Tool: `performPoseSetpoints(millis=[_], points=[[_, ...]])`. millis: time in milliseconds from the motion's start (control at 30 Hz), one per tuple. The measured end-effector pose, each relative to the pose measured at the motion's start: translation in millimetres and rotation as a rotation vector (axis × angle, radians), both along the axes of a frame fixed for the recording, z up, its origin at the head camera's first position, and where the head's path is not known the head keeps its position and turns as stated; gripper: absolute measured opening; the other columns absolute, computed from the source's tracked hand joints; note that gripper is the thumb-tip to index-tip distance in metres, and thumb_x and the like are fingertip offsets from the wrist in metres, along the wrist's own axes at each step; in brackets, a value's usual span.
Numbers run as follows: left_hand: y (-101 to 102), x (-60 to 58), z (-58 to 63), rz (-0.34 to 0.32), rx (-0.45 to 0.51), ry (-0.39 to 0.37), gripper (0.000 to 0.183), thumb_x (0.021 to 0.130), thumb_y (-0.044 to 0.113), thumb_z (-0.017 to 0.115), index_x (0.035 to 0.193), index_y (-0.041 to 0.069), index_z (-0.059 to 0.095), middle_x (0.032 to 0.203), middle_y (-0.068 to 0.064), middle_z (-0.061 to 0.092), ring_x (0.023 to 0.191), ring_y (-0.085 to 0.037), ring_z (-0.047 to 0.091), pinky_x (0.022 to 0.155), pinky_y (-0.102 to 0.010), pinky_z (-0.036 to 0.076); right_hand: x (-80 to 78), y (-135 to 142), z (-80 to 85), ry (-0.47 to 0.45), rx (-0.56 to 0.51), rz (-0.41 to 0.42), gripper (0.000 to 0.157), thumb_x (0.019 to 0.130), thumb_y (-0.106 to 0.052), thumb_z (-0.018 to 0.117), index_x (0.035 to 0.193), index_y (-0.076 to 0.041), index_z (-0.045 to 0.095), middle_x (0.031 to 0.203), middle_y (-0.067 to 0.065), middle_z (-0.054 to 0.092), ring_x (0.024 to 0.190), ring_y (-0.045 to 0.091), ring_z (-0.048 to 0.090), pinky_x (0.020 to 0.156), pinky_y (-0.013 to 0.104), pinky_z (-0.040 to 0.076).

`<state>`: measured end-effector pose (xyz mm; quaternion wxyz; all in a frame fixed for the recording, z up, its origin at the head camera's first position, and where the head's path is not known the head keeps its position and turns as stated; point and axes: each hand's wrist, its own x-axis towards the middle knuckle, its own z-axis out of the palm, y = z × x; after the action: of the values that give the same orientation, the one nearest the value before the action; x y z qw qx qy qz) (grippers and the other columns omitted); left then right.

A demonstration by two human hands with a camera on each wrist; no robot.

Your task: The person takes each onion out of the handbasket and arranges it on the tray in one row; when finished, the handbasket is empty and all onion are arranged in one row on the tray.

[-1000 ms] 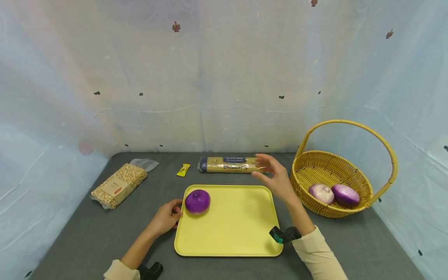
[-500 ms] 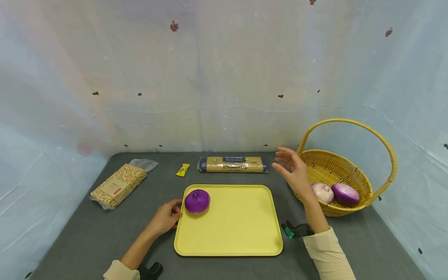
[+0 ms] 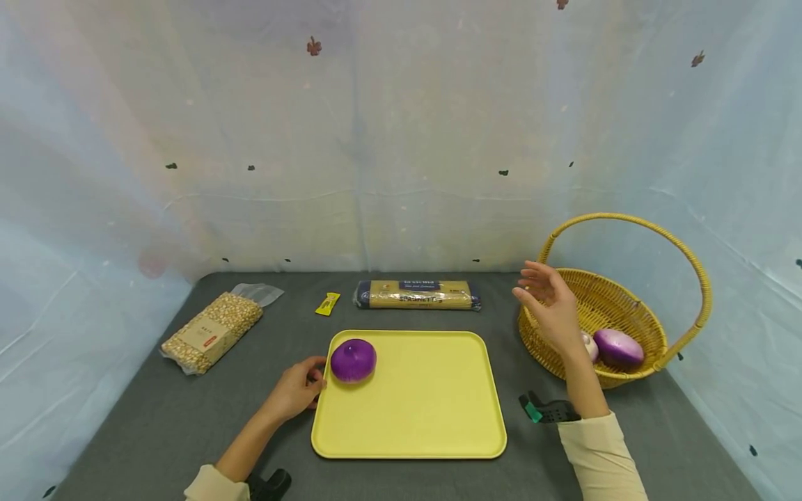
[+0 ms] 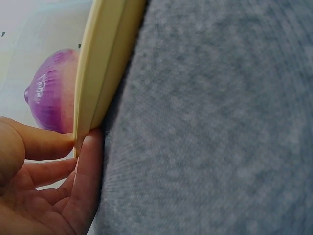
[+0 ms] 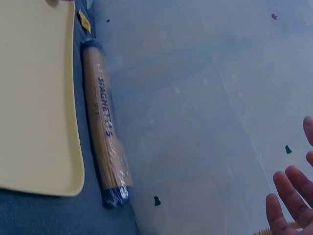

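My left hand (image 3: pixel 296 390) pinches the left rim of a yellow tray (image 3: pixel 432 396); in the left wrist view the thumb lies over the rim and a finger is under it. On the tray's far left corner sits a purple onion (image 3: pixel 354 361), close to those fingers. My right hand (image 3: pixel 554 306) is raised with relaxed, spread fingers and holds nothing. It overlaps the left side of a wicker basket (image 3: pixel 601 278) in the head view. Inside the basket lie a paler onion (image 3: pixel 590 346), partly hidden by the right hand, and a second purple onion (image 3: pixel 618 348).
Behind the tray lies a pack of spaghetti (image 3: pixel 418 296), with a small yellow wrapped packet (image 3: pixel 328 304) to its left. A clear bag of pale kernels or beans (image 3: pixel 213 332) rests on the grey table (image 3: pixel 156 424) at the left. A pale curtain (image 3: pixel 401 139) hangs behind.
My right hand has moved right, from over the spaghetti's right end to the basket's left side, now covering part of the paler onion. The left hand and the tray stay put.
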<state>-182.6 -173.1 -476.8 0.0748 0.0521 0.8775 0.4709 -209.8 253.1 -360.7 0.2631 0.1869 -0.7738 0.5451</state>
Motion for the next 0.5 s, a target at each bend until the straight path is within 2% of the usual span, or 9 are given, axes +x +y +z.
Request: performPoseSetpoints(millis=[233,500], points=[[0.1,-1.5,-1.4,0.015,-0.011,-0.006,0.040,0.087,-0.001,0.058,0.127,-0.004,0.051,0.081,-0.006,0.053,0.058,-0.015,0.052,0.046,-0.026,0.050,4.2,16.5,2.1,-0.001,-0.032,-0.017,0.046,0.084,0.011,0.060,0.128,0.009,0.046,0.111,-0.001,0.057,0.099,0.011,0.058,0.083,0.016,0.047],[-0.3,-1.1,-1.2,0.008,-0.003,-0.009,0.040,0.087,-0.002,0.058,0.126,-0.004,0.051,0.081,-0.007,0.053,0.057,-0.015,0.052,0.046,-0.027,0.050,7.5,32.8,0.4,0.014,-0.065,-0.072,0.045,0.083,0.014,0.059,0.126,0.007,0.050,0.109,-0.004,0.058,0.098,0.018,0.058,0.081,0.014,0.048]])
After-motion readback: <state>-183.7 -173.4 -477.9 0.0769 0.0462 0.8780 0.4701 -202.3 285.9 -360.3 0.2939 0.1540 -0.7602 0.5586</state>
